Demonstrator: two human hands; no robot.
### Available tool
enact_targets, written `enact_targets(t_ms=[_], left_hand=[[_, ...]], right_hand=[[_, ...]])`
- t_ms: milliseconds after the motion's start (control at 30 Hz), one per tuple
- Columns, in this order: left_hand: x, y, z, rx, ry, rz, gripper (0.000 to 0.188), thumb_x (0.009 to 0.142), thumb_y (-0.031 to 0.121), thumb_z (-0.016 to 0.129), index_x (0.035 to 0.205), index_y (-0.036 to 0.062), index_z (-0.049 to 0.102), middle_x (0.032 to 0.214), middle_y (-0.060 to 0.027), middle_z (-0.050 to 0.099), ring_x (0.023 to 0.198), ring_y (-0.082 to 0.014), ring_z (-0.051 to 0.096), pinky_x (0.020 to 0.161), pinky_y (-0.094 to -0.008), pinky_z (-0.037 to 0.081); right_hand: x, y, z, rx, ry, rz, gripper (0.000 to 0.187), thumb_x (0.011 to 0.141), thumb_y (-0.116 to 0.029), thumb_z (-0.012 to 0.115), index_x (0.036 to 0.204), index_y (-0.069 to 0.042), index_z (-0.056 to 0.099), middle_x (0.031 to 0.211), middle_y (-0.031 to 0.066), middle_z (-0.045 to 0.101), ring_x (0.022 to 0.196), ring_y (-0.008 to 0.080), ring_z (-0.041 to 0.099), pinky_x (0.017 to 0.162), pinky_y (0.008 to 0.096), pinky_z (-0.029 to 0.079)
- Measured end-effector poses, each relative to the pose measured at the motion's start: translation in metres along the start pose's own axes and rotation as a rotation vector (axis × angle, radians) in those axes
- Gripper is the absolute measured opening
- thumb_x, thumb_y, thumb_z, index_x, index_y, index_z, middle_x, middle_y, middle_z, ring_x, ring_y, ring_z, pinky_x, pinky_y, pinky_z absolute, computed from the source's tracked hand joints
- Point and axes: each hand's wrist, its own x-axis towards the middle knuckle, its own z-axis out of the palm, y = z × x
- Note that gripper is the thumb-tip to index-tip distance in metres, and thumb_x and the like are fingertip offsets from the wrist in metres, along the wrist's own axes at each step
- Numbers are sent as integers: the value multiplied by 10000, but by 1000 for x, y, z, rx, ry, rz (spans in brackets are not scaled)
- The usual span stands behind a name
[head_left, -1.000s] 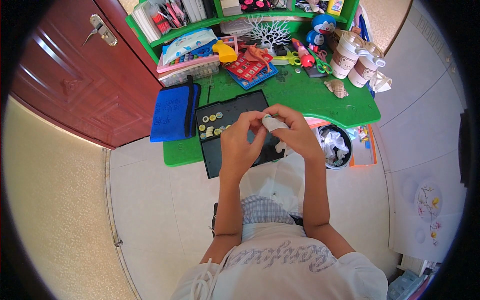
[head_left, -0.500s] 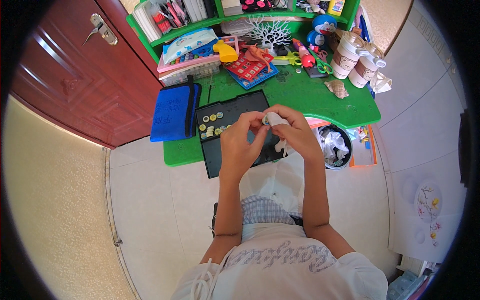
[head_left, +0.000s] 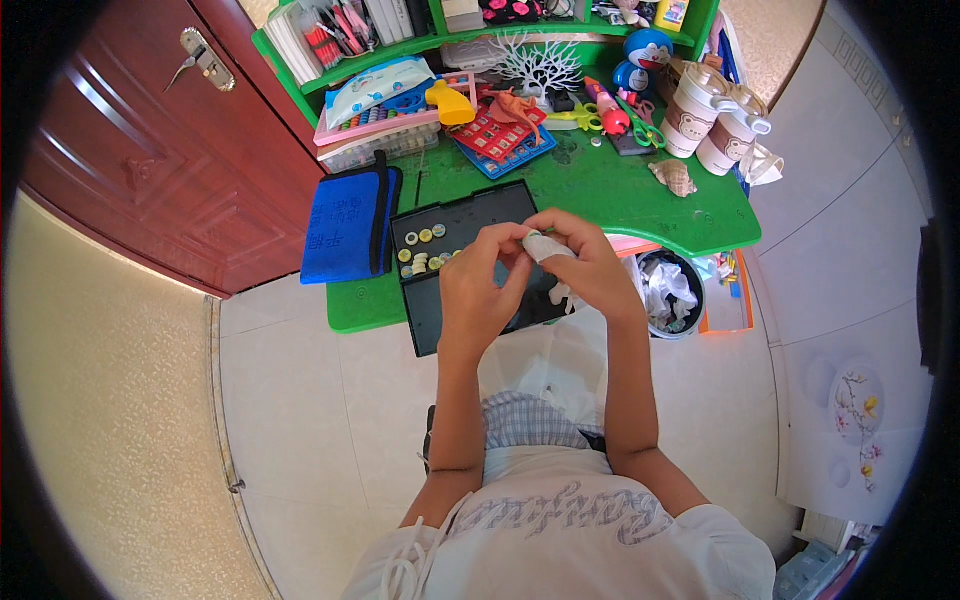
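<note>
Over the desk, my hands meet at their fingertips. My right hand (head_left: pixel 598 268) is closed on a crumpled white wipe (head_left: pixel 546 247), whose loose end hangs below the palm. My left hand (head_left: pixel 474 292) pinches the edge of a small round game piece, now mostly covered by the wipe and fingers. Beneath them, a black folding case (head_left: pixel 427 308) lies open on the desk, partly hidden by my left hand. Several small round pieces (head_left: pixel 426 235), pale and yellow-green, lie in its far half, left of my hands.
A blue zip pouch (head_left: pixel 340 228) lies left of the case on the green desk (head_left: pixel 610 190). Red and blue cards (head_left: pixel 505 137), a seashell (head_left: pixel 673 178) and two lidded cups (head_left: pixel 692 112) stand or lie farther back. A waste bin (head_left: pixel 668 293) with white litter stands right of the desk's front.
The wipe has shifted over the round piece, which showed between my fingertips before and is now mostly covered. My right fingers have moved slightly; both arms stay in place.
</note>
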Motion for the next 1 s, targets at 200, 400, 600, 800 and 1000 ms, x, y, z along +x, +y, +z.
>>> enact_targets(t_ms=[200,400,600,800,1000], left_hand=[[0,1,0,-16,-12,-30,249,733,-57,637,964,10,572,774,-71,634,700,-116,605,659,-237,487],[1,3,-1,-18,-17,-24,245,735,-44,650,961,8,570,771,-73,633,693,-115,602,656,-236,487],[0,1,-1,-13,-14,-28,250,728,-51,648,958,10,572,766,-74,631,690,-118,603,658,-236,487],[0,3,1,11,-11,-20,251,724,-61,631,957,14,578,769,-72,633,695,-120,607,660,-238,486],[1,-5,3,18,49,79,256,703,6,666,937,52,574,701,-63,617,632,-179,619,548,-288,457]], right_hand=[[0,-6,0,37,4,13,132,856,-118,523,933,-27,579,786,-18,529,687,30,457,581,183,376],[0,-9,-1,118,-11,77,144,873,-141,520,927,-22,580,782,-19,531,682,41,463,590,190,388],[-1,-11,-1,47,15,52,143,863,-137,539,929,-17,580,797,-11,543,698,43,475,601,190,396],[-1,-7,-2,-11,47,-30,158,818,-92,587,945,1,575,845,2,571,761,56,518,652,202,426],[0,-2,-1,22,25,-14,219,772,-60,607,976,5,562,855,12,582,780,57,534,648,198,429]])
